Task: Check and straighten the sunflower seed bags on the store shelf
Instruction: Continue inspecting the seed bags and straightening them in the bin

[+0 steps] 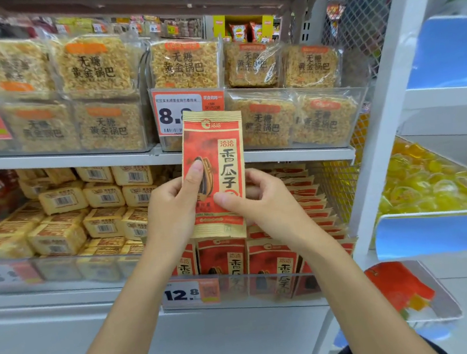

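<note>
A red and tan sunflower seed bag (213, 156) is held upright in front of the shelves, its printed face toward me. My left hand (172, 208) grips its lower left side, thumb pressed on the front. My right hand (260, 202) pinches its lower right side, thumb on the front, fingers behind. Below it, several more seed bags (266, 262) stand in rows in the lower shelf bin, behind a clear front lip (237, 289) with a 12.8 price tag (190, 292).
Tan block-shaped snack packs (68, 221) fill the lower shelf to the left. Clear bags of rice crisps (102, 126) fill the upper shelf behind an 8.8 tag. A white upright post (378, 123) bounds the shelf on the right, with yellow candies (432, 183) in a side bin.
</note>
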